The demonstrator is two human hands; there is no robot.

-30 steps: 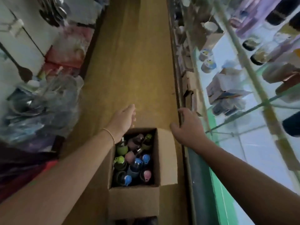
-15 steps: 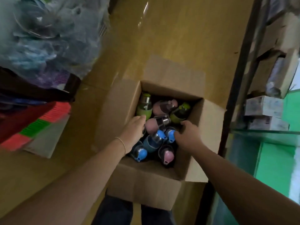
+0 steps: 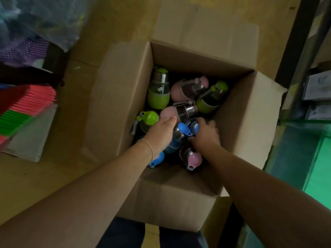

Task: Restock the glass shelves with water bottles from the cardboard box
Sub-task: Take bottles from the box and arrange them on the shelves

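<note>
An open cardboard box point(image 3: 114, 97) stands on the floor in front of me, with several water bottles lying loose inside. Among them are a green bottle point(image 3: 158, 90), a pink bottle point(image 3: 186, 90), a green-capped bottle point(image 3: 149, 119) and a pink-capped bottle point(image 3: 194, 159). Both my hands are down inside the box. My left hand point(image 3: 160, 136) wraps the body of a blue bottle point(image 3: 179, 136) lying in the middle. My right hand point(image 3: 206, 135) curls its fingers round the top of a second blue-capped bottle point(image 3: 193, 124). Motion blur softens the right fingers.
The dark metal frame of the shelf unit point(image 3: 302, 56) rises just right of the box, with white cartons point(image 3: 318, 86) on a low shelf and a green base point(image 3: 295, 167) below. Plastic-wrapped goods point(image 3: 41, 20) and a stack of red and green folders point(image 3: 23, 108) sit on the left.
The view dropped from the shelves to the box. Both hands went from the box's rim down among the bottles and closed on the blue ones.
</note>
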